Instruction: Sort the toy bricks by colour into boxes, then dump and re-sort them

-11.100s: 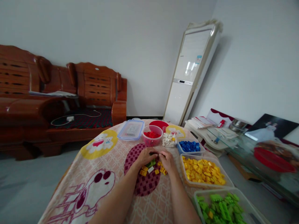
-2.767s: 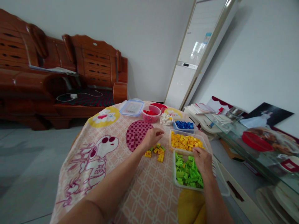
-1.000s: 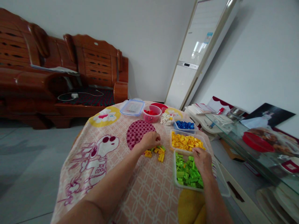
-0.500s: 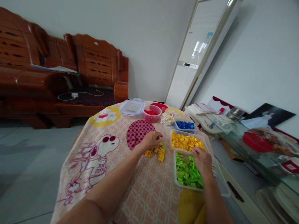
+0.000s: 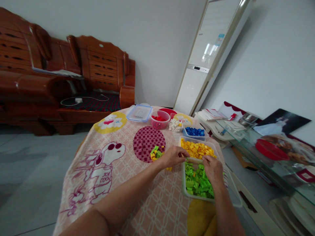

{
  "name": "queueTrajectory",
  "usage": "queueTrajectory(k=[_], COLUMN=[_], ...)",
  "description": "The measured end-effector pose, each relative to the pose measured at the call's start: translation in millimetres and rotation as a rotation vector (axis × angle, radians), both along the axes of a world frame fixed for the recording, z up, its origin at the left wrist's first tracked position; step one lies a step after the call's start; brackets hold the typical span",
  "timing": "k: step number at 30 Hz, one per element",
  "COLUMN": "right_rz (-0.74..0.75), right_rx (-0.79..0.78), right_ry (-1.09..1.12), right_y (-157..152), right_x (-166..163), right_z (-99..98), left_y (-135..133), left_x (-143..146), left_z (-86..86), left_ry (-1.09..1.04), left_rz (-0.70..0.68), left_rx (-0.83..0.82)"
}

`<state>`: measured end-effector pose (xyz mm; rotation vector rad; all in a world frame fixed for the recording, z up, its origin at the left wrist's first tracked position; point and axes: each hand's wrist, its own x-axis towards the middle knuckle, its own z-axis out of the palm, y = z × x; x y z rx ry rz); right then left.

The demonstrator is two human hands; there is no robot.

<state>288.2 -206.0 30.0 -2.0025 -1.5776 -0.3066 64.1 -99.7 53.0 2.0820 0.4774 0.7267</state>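
Note:
My left hand [image 5: 174, 156] is closed in a pinch at the left edge of the brick boxes. A small speck of green shows at its fingertips, but I cannot make out what it holds. My right hand [image 5: 213, 167] is also pinched, above the border between the box of yellow bricks [image 5: 195, 149] and the box of green bricks [image 5: 199, 182]. Whatever is between its fingers is hidden. Left of my left hand, a small cluster of yellow and green bricks [image 5: 156, 153] lies on the tablecloth, partly covered by my wrist.
Blue bricks [image 5: 195, 131] fill a box behind the yellow ones. Farther back are white bricks [image 5: 175, 125], a pink tub [image 5: 159, 124] of red bricks and a clear lid [image 5: 139, 113]. A glass shelf [image 5: 256, 154] stands to the right, a wooden sofa [image 5: 98, 72] beyond the table.
My left hand has moved right and slightly nearer, from the loose bricks to the boxes beside my right hand. More of the brick cluster now shows. My right hand has barely moved.

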Motion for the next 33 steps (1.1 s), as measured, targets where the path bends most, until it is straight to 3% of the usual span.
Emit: queueTrajectory(k=[4, 8, 12, 16, 19, 27, 33], right_rz=[0.004, 0.004, -0.002, -0.033, -0.026, -0.029, -0.011], right_rx=[-0.008, 0.001, -0.008, -0.026, -0.03, -0.028, -0.023], right_ry=[-0.001, 0.002, 0.009, 0.012, 0.005, -0.007, -0.01], right_y=[0.1, -0.1, 0.2, 1.1, 1.2, 0.3, 0.1], right_x=[0.5, 0.9, 0.8, 0.5, 0.6, 0.6, 0.7], right_z=[-0.5, -1.0, -1.4, -2.0, -2.2, -2.3, -1.8], left_y=[-11.0, -5.8, 20.8, 54.3, 70.7, 76.7, 76.2], left_x=[6.7, 3.6, -15.9, -48.6, -70.6, -85.5, -83.4], left_z=[-2.4, -0.5, 5.1, 4.1, -0.5, -3.4, -3.6], left_ry=[0.054, 0.063, 0.115, 0.348, 0.474, 0.592, 0.488], left_rz=[-0.055, -0.056, 0.109, 0.372, 0.468, 0.375, 0.413], left_rx=[0.057, 0.125, 0.176, 0.277, 0.295, 0.193, 0.17])
